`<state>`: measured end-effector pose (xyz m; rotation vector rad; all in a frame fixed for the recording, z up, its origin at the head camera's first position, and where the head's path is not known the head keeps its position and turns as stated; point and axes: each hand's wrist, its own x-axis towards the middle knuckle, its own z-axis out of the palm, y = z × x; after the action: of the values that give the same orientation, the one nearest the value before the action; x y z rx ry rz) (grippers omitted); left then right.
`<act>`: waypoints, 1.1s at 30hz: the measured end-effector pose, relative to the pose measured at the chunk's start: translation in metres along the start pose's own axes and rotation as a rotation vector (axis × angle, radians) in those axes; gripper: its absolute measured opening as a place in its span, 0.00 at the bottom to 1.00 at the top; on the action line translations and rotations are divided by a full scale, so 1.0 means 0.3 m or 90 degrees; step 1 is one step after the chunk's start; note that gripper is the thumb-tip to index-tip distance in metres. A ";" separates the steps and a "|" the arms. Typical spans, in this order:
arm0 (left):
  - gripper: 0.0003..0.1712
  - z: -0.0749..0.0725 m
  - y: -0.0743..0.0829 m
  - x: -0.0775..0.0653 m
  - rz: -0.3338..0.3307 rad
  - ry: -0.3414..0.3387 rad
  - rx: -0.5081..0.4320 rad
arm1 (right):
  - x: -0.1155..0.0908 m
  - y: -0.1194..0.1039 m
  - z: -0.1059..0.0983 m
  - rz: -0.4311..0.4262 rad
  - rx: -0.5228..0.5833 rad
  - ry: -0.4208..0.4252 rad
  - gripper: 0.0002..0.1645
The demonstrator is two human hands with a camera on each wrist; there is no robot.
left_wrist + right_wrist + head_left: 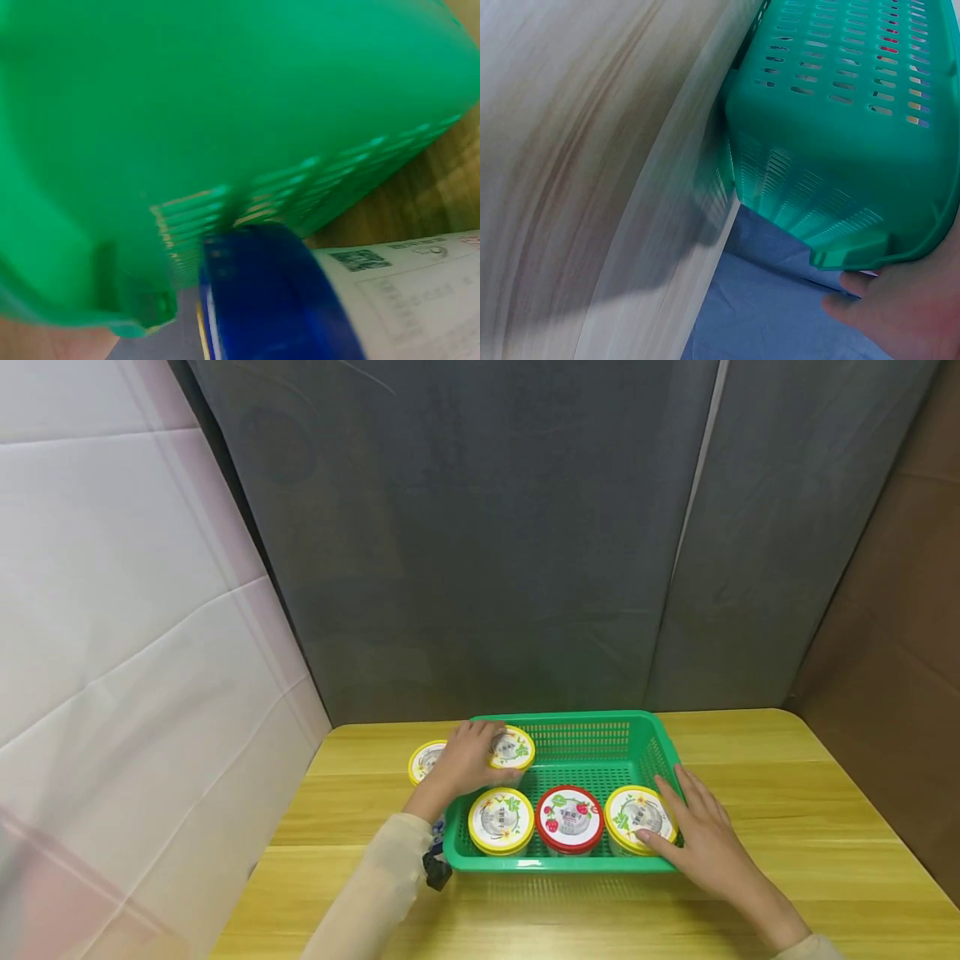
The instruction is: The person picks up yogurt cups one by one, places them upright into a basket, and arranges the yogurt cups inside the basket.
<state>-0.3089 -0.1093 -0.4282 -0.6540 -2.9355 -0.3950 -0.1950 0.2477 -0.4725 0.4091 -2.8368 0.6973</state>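
My left hand holds a yellow-lidded tub at the back left corner of the green basket, its thumb low on the near side. Along the basket's front stand another yellow-lidded tub, a red-lidded tub with strawberries and a third yellow-lidded one. Spread, fairly straight fingers of my right hand rest at the basket's right rim, the thumb over the nearest tub's lid. In the right wrist view that hand touches the rim's corner.
Left of the basket, one yellow-lidded tub is partly hidden by my left hand. A blue-lidded tub stands close against the basket wall in the left wrist view. Behind the wooden table hangs a dark grey curtain.
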 end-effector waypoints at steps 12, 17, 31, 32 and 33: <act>0.50 0.035 -0.016 -0.007 0.005 -0.018 0.027 | 0.002 -0.001 0.001 0.002 -0.006 -0.002 0.51; 0.51 0.031 -0.019 -0.009 -0.010 -0.043 0.026 | 0.001 0.000 0.000 0.001 -0.005 -0.001 0.51; 0.49 0.013 -0.009 -0.016 -0.021 -0.076 0.019 | 0.001 -0.003 -0.003 0.000 -0.005 -0.001 0.51; 0.50 0.013 -0.009 -0.017 -0.021 -0.078 0.016 | 0.001 -0.003 -0.003 0.001 -0.005 -0.002 0.51; 0.50 0.013 -0.009 -0.018 -0.020 -0.080 0.013 | 0.001 -0.003 -0.003 0.001 -0.005 -0.002 0.51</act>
<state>-0.3053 -0.1127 -0.4334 -0.6533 -3.0669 -0.3375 -0.1949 0.2474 -0.4714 0.4071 -2.8416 0.6863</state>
